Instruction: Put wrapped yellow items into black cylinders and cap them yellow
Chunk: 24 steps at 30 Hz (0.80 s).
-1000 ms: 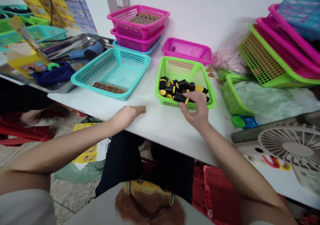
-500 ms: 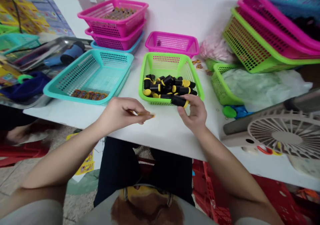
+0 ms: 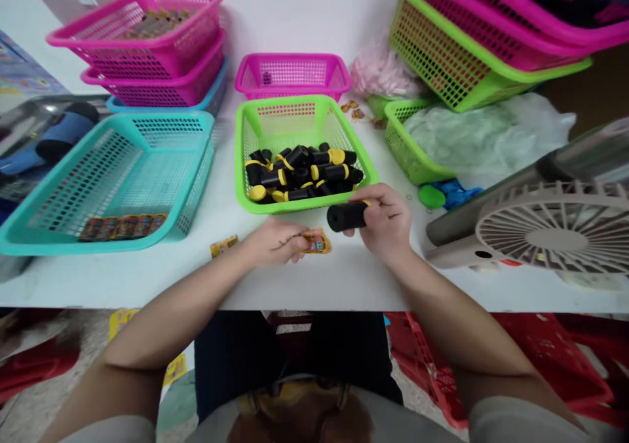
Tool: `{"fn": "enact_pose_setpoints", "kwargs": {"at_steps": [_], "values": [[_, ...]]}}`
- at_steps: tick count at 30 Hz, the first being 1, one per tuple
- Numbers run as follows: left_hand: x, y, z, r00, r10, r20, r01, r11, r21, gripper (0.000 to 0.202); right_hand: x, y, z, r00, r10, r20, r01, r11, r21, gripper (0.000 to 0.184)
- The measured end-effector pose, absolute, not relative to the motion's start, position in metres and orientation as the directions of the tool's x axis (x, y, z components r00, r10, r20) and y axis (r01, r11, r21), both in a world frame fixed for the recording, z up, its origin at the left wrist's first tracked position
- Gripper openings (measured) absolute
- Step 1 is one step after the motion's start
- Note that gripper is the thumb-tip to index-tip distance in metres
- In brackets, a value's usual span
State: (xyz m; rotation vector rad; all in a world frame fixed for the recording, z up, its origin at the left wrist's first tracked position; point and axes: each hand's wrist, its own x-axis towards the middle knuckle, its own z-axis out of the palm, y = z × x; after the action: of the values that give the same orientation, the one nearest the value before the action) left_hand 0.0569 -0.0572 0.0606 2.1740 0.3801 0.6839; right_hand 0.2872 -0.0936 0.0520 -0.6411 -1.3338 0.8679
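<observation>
My left hand (image 3: pixel 279 241) pinches a printed orange label (image 3: pixel 318 242) by one end, low over the white table. In my right hand (image 3: pixel 388 223) is a black cylinder with a yellow cap (image 3: pixel 346 216), held on its side with its dark end toward the left. The cap end is mostly covered by my fingers. Just beyond both hands stands a green basket (image 3: pixel 240 141) with several more black, yellow-capped cylinders (image 3: pixel 297 168). Another orange label piece (image 3: pixel 223 245) lies on the table by my left wrist.
At left, a turquoise basket (image 3: pixel 196 174) contains a row of wrapped cylinders (image 3: pixel 122 227). Pink baskets (image 3: pixel 147 59) are stacked behind it. A pink basket (image 3: pixel 295 89) stands at the back. To the right are a small fan (image 3: pixel 555 233) and a plastic-filled green basket (image 3: pixel 417 151).
The view has turned left-to-right across the table. My left hand's label now shows its printed face. The black cylinder has swung so its end faces me more. A label piece shows on the table.
</observation>
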Motion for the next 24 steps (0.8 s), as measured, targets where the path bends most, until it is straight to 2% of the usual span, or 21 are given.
{"fn": "enact_pose_setpoints", "kwargs": {"at_steps": [3, 8, 12, 15, 19, 21, 24], "values": [[0.057, -0.056, 0.053, 0.822, 0.467, 0.327, 0.009, -0.584, 0.812, 0.074, 0.287, -0.101, 0.054, -0.060, 0.831, 0.553, -0.209, 0.531, -0.821, 0.030], [0.058, -0.056, 0.054, 0.807, 0.478, 0.347, -0.004, -0.582, 0.813, 0.084, 0.286, -0.103, 0.060, -0.069, 0.836, 0.545, -0.142, 0.532, -0.834, 0.029], [0.059, -0.058, 0.057, 0.778, 0.509, 0.370, 0.040, -0.626, 0.778, 0.089, 0.285, -0.103, 0.063, -0.124, 0.817, 0.563, 0.012, 0.569, -0.822, 0.027], [0.060, -0.057, 0.058, 0.725, 0.544, 0.421, 0.087, -0.680, 0.728, 0.089, 0.287, -0.102, 0.062, -0.122, 0.777, 0.617, 0.164, 0.629, -0.760, 0.023], [0.061, -0.055, 0.062, 0.707, 0.560, 0.433, 0.171, -0.729, 0.663, 0.083, 0.291, -0.099, 0.059, -0.119, 0.740, 0.662, 0.304, 0.662, -0.685, 0.021], [0.061, -0.054, 0.067, 0.747, 0.542, 0.384, 0.158, -0.706, 0.690, 0.077, 0.293, -0.097, 0.058, -0.158, 0.725, 0.670, 0.310, 0.681, -0.664, 0.022], [0.063, -0.055, 0.074, 0.782, 0.533, 0.323, 0.131, -0.647, 0.751, 0.056, 0.294, -0.096, 0.058, -0.224, 0.713, 0.664, 0.321, 0.697, -0.641, 0.025]]}}
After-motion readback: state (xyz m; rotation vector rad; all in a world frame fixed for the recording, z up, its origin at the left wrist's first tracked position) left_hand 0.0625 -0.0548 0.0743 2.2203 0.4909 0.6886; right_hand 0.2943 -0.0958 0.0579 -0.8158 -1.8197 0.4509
